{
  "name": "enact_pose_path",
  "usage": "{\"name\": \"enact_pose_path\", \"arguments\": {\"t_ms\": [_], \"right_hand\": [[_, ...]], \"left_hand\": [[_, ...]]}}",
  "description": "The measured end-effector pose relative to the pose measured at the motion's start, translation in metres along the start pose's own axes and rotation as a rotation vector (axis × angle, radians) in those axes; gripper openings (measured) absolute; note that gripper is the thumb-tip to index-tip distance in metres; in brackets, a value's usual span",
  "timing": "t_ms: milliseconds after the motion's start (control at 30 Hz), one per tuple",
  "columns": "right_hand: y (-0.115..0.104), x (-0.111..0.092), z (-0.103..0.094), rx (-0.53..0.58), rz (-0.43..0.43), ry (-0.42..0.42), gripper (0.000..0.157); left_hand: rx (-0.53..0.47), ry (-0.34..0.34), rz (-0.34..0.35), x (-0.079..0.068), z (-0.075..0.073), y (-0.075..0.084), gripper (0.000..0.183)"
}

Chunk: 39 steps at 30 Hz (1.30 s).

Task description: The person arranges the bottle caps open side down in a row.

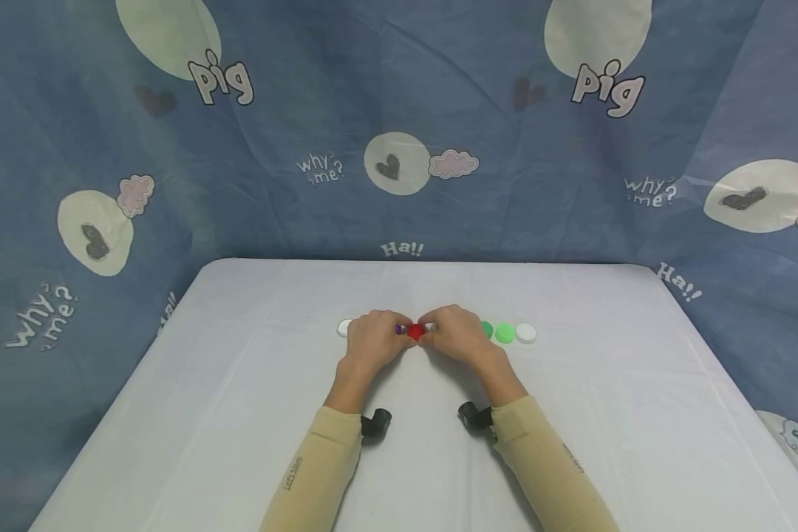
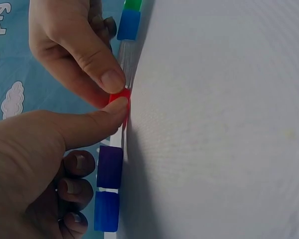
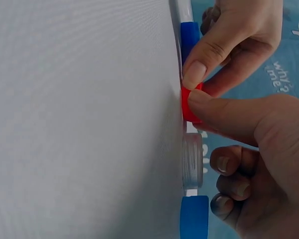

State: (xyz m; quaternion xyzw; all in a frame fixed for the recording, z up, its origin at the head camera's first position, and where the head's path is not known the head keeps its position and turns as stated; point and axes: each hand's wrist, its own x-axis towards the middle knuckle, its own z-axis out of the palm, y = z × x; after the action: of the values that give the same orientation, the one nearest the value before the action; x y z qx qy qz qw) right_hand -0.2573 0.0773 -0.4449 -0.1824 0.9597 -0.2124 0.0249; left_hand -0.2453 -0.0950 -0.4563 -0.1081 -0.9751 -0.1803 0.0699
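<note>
Near the middle of the table, a small red round piece (image 1: 416, 332) stands in a row of short coloured ones. My left hand (image 1: 372, 336) pinches its left side between thumb and forefinger, and my right hand (image 1: 462, 332) pinches the right side the same way. The other fingers of both hands curl loosely, as the wrist views show. A clear piece with a ridged, thread-like side (image 3: 192, 159) stands beside the red one, under the right hand. On the left hand's side are a purple piece (image 2: 109, 167) and a blue piece (image 2: 107, 211). The hands hide part of the row.
A white disc (image 1: 343, 328) lies at the row's left end. Rightward come a blue piece (image 3: 194, 216), a dark green disc (image 1: 488, 329), a light green disc (image 1: 505, 332) and another white disc (image 1: 526, 333). A white cloth covers the table (image 1: 239, 443); a blue patterned curtain (image 1: 399, 89) hangs behind.
</note>
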Motion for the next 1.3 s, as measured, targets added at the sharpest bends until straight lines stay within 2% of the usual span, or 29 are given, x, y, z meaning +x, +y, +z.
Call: {"name": "enact_pose_path", "arguments": {"t_ms": [500,833,1100,1300], "right_hand": [[0.008,-0.001,-0.001,0.064,-0.004,0.002,0.022],[0.014,0.0,-0.005,0.127,0.031,0.009,0.026],[0.016,-0.001,-0.008,0.172,0.042,0.017,0.03],[0.014,-0.002,-0.011,0.189,0.045,0.051,0.031]], "left_hand": [[-0.012,-0.021,0.039,0.0,-0.002,0.003,0.03],[0.045,0.092,0.084,0.001,-0.003,0.005,0.026],[0.104,0.136,0.112,0.002,-0.003,0.004,0.022],[0.095,0.156,0.109,0.001,-0.003,0.002,0.022]]}}
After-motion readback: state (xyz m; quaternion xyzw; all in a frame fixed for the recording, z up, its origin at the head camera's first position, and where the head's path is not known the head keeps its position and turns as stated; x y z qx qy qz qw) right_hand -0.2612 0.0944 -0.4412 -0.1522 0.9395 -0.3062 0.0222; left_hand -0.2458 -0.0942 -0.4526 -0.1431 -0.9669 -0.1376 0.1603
